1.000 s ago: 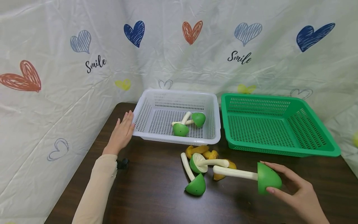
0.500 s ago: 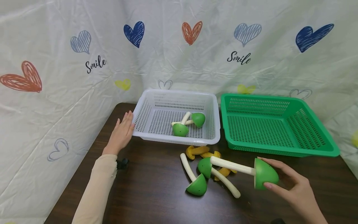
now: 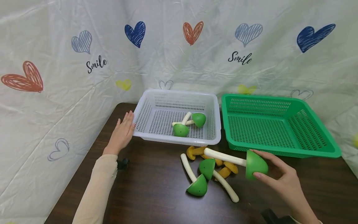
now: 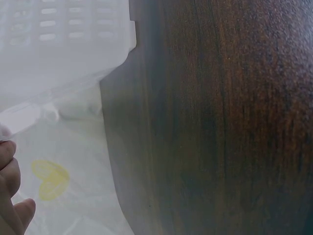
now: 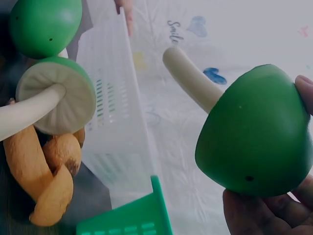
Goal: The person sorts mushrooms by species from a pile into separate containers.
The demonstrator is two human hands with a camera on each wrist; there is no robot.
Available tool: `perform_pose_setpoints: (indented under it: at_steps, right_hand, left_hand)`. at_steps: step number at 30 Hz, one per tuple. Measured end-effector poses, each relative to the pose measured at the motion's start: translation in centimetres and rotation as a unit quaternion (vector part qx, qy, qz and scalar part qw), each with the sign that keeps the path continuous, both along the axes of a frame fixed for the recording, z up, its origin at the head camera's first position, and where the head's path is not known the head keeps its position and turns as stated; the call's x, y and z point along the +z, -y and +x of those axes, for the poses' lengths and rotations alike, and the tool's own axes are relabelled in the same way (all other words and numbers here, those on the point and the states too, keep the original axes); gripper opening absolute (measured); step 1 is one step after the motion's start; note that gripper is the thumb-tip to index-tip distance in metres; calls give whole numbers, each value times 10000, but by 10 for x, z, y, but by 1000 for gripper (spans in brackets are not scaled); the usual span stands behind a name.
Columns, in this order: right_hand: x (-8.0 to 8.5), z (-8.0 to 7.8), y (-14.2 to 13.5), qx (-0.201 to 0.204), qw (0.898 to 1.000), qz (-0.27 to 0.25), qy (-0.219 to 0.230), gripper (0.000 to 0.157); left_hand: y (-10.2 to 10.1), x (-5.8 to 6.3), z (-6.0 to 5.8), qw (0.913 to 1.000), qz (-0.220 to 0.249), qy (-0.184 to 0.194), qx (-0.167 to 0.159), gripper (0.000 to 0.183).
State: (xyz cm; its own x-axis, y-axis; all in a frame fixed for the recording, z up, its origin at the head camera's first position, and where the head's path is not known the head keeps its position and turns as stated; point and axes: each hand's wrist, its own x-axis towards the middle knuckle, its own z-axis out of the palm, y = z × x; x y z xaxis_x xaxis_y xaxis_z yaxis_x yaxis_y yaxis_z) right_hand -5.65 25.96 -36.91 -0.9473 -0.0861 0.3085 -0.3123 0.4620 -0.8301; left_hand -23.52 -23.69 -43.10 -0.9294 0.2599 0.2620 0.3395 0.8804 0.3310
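My right hand (image 3: 282, 177) pinches a green-capped toy mushroom (image 3: 255, 166) by its cap, between thumb and fingers. Its white stem points left, above the pile on the table; the right wrist view shows the cap (image 5: 259, 132) close up. Below lie two more green-capped mushrooms (image 3: 198, 186) and several yellow-brown mushrooms (image 3: 223, 172), partly covered. With straight fingers, my left hand (image 3: 121, 133) rests against the left side of the white basket (image 3: 173, 140). In the left wrist view only some fingers (image 4: 9, 171) show at the edge. Inside that basket lie a few green-capped mushrooms (image 3: 181, 130).
To the right of the white basket stands a green basket (image 3: 279, 152), with only its perforated floor showing inside. Both stand at the back of the dark wooden table (image 3: 151, 189), before a white curtain (image 3: 173, 68) printed with hearts.
My right hand has carried its mushroom left and farther back. A green-capped mushroom on the pile has swung round, its stem now pointing toward the front right. The left hand stays put.
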Motion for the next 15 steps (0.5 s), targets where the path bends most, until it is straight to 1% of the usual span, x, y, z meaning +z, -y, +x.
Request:
perform_pose_setpoints:
  at_steps: [3,7,9,15]
  right_hand:
    - [-1,-4,3,273,9992,-252,-176,62]
    - [-2,-8,7,589,9962,-573,-292,62]
    - [-2,-10,9,666,9951,-633,-352,63]
    - [-4,-15,14,677,9949,-661,-354,62]
  left_hand:
    - [-1,1,0,10000,-39,2,3,55]
    - [-1,2,0,10000,-58,16,-4,56]
    - [-1,2,0,10000,-60,21,-5,56]
    - [0,1,0,10000,-74,12,20,56]
